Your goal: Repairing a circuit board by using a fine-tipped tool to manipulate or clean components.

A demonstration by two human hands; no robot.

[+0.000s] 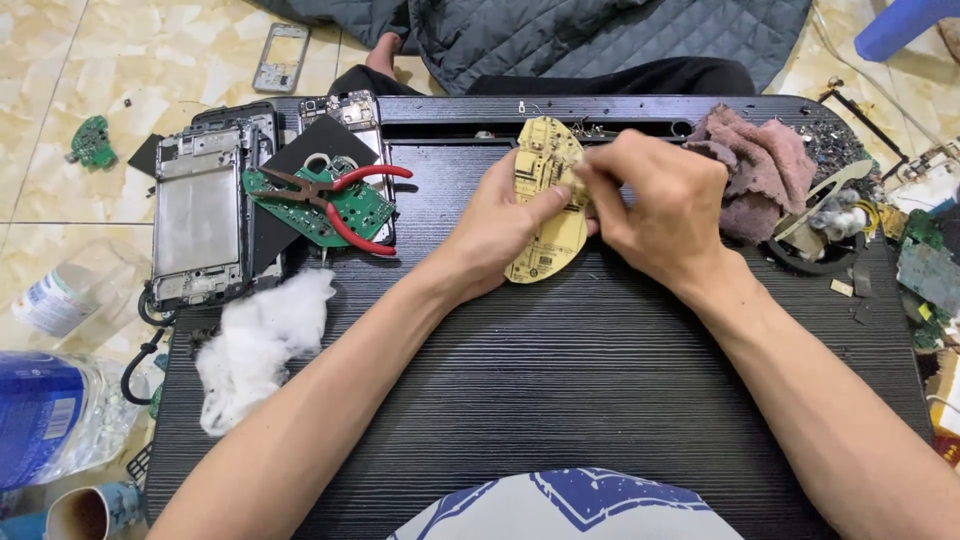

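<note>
A yellowish oval circuit board (545, 215) is held upright over the black ridged table (600, 380), near its far edge. My left hand (495, 225) grips the board from the left, thumb across its face. My right hand (660, 205) closes on the board's right edge, fingertips pinched against it at mid-height. What the fingertips pinch there is hidden.
Red-handled pliers (335, 195) lie on a green circuit board (365, 210) at the far left, beside a phone frame (197, 215). White cotton wadding (255, 345) lies left of my forearm. A pinkish rag (765, 165) and loose parts sit at the far right. Plastic bottles (50, 410) lie on the tiled floor.
</note>
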